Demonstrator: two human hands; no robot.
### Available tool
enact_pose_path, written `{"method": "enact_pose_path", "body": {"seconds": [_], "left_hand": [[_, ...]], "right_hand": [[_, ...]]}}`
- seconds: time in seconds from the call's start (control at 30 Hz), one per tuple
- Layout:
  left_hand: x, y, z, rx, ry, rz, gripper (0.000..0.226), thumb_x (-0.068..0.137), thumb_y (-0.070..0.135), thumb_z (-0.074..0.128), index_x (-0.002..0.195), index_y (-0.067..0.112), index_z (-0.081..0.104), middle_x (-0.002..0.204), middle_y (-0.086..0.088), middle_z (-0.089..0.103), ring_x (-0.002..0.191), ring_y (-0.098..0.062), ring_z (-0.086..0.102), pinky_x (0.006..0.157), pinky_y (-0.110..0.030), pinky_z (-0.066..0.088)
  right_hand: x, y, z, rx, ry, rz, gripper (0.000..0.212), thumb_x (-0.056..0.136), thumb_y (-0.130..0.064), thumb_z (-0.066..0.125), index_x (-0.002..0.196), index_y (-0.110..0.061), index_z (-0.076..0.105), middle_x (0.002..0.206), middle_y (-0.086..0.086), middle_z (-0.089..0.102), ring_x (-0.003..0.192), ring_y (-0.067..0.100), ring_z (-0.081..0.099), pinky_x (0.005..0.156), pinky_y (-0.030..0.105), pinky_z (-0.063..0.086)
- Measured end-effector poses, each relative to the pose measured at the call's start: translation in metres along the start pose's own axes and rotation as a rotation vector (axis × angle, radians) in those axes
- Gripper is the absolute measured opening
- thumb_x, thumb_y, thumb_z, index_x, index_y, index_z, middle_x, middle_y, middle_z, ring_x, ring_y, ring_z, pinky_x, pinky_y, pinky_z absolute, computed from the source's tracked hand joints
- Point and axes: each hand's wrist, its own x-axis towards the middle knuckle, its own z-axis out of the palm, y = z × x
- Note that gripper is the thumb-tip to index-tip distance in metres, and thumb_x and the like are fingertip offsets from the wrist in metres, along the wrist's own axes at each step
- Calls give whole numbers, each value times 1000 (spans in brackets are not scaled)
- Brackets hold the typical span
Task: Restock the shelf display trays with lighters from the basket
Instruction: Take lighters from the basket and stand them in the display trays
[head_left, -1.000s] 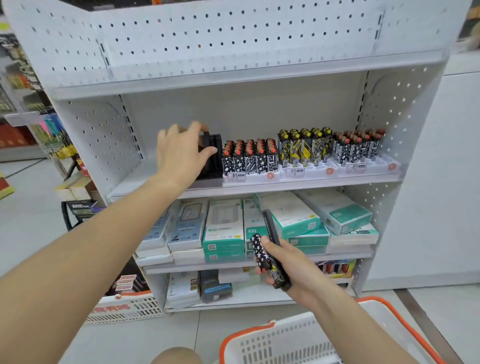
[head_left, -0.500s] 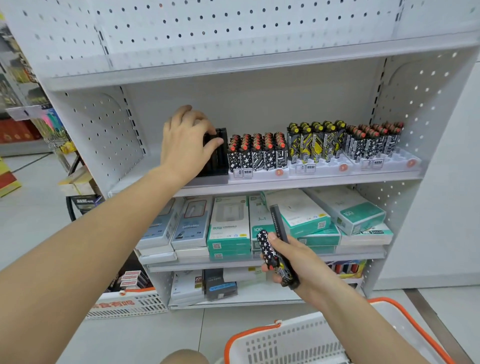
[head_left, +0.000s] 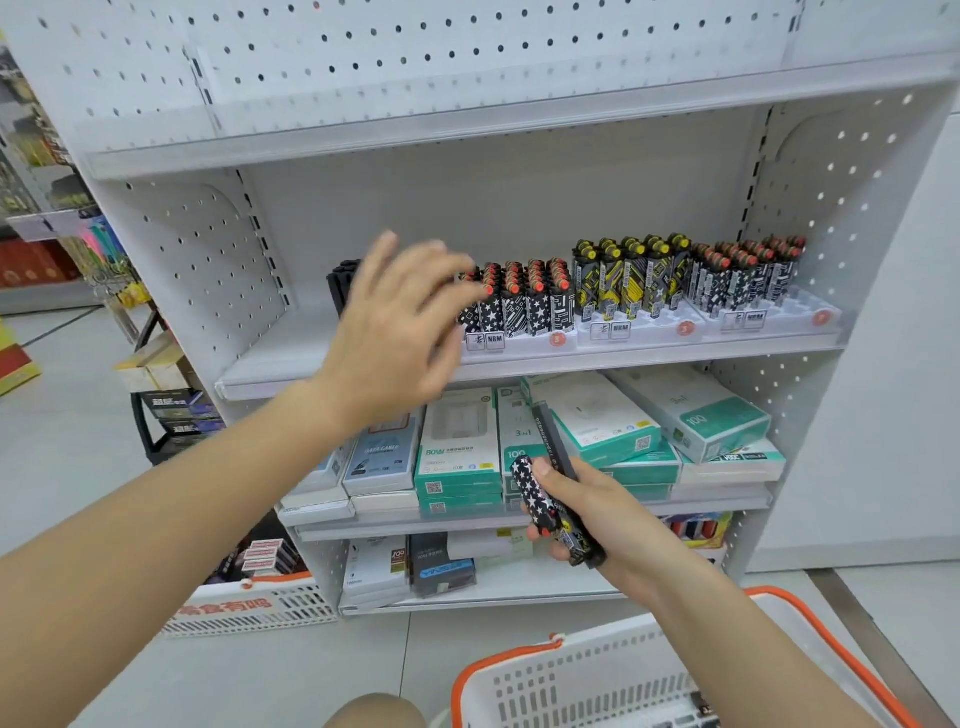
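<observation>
The left hand hung in front of the middle shelf, its fingers straight and spread, blurred, holding nothing. Behind it stood a black tray at the left end of the row, mostly hidden by the hand; whether the fingers touched it could not be told. Just right of the hand stood three white display trays. The first tray held star-patterned lighters with red tops, upright in rows. The second tray held yellow-and-black lighters, and the third tray held more red-topped ones, packed toward the back with the front slots bare. The right hand was lower, in front of the boxes on the shelf beneath. Its fingers curled round a bundle of lighters: a star-patterned one pinned under the thumb, a long dark one sticking up past the fingers, and at least one more beneath, its pattern hard to read. A white basket with an orange rim sat at the bottom right, below the right forearm; its contents were mostly out of view.
</observation>
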Motion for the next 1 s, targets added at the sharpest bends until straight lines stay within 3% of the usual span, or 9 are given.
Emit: {"method": "enact_pose_path", "body": {"seconds": [0.13, 0.3, 0.43, 0.53, 0.6, 0.7, 0.8, 0.9, 1.0], "left_hand": [[-25, 51, -4, -83, -296, 497, 49, 79, 6, 47, 127, 11, 61, 134, -8, 57, 128, -27, 49, 113, -47, 27], [-35, 62, 6, -81, -384, 552, 33, 86, 4, 42, 105, 12, 68, 96, -2, 70, 103, -23, 63, 117, -42, 18], [-35, 53, 5, -330, -477, 63, 28, 81, 0, 62, 102, 18, 63, 91, 5, 69, 89, -18, 64, 104, -31, 32], [-34, 50, -4, -860, -569, -473, 28, 96, 7, 48, 109, 31, 50, 94, 5, 65, 90, -16, 61, 88, -37, 47], [-32, 51, -8, -1138, -551, -631, 36, 97, 9, 43, 115, 38, 51, 89, 10, 60, 84, -10, 56, 83, -29, 47], [-25, 53, -14, -1273, -530, -758, 39, 98, 12, 45, 123, 40, 53, 82, 12, 55, 73, -3, 48, 67, -15, 37], [-20, 55, -20, -1239, -475, -745, 37, 98, 20, 51, 131, 36, 52, 102, 22, 62, 83, 5, 53, 70, -6, 39], [-17, 51, -25, -1190, -421, -782, 33, 98, 16, 51, 125, 33, 54, 79, 31, 60, 66, 4, 50, 64, -9, 40], [-6, 37, -33, -1189, -290, -835, 24, 90, 3, 60, 106, 22, 59, 90, 14, 70, 76, 1, 63, 72, -14, 48]], "right_hand": [[-4, 1, 2, -102, -83, -1, 20, 97, -27, 52, 111, -13, 54, 84, 5, 56, 60, 16, 61, 41, 21, 37], [-6, 3, 4, -114, -172, 26, 25, 96, -27, 54, 116, -12, 54, 78, 2, 59, 61, 16, 62, 41, 20, 38], [-6, 2, 2, -45, -177, 71, 21, 95, -26, 55, 105, -8, 57, 75, 6, 58, 57, 15, 59, 38, 19, 37], [-4, 2, -1, -7, -163, 73, 21, 95, -26, 55, 105, -8, 59, 76, 7, 60, 57, 15, 59, 38, 20, 38], [-4, 1, -2, 8, -140, 69, 21, 95, -24, 55, 107, -8, 60, 77, 8, 61, 57, 15, 59, 38, 20, 38], [-3, 1, -2, 20, -96, 72, 22, 95, -22, 55, 109, -6, 60, 75, 6, 60, 56, 15, 58, 37, 20, 38], [-3, 1, -2, 45, -61, 76, 20, 94, -21, 57, 106, -6, 61, 70, 4, 60, 55, 16, 59, 37, 20, 37], [-3, 2, -2, 60, -19, 89, 21, 94, -23, 57, 105, -6, 59, 64, 2, 62, 55, 16, 59, 38, 21, 38], [-2, 1, -3, 70, 18, 98, 24, 95, -24, 56, 109, -4, 58, 68, 6, 62, 56, 17, 59, 39, 21, 38]]}}
